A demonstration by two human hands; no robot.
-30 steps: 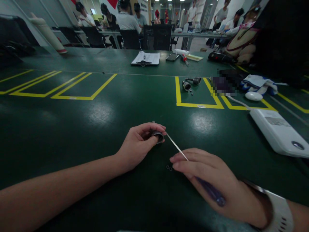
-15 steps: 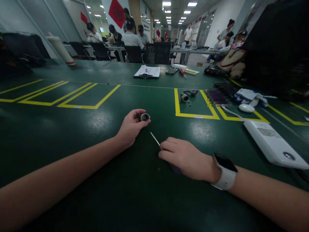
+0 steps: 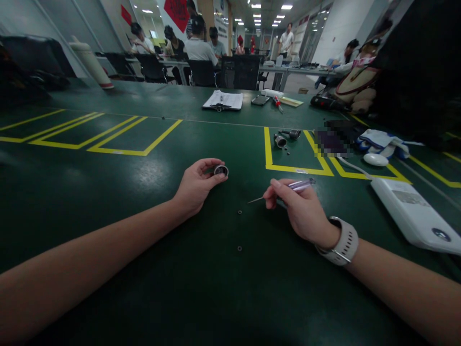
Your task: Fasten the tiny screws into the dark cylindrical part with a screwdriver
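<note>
The left hand (image 3: 197,186) holds the cup (image 3: 221,170), its fingers curled around the wall and the thumb at the rim; whether the cup touches the table (image 3: 151,283) cannot be told. The right hand (image 3: 301,211) pinches the driver (image 3: 301,184) between closed thumb and fingers, tip pointing left, apart from the cup. The far ring (image 3: 239,212) and the near ring (image 3: 239,248) lie loose on the table between the arms. Caution: a sweeping forearm or driver tip may knock either ring away. A light thumb hold may let the cup turn; a tip skidding off its rim could strike the left fingers. Markings: the label (image 3: 301,171) on the yellow tape (image 3: 281,168) is too small to read; characters on the red banner (image 3: 177,14) and the white case's (image 3: 403,204) round emblem are illegible.
</note>
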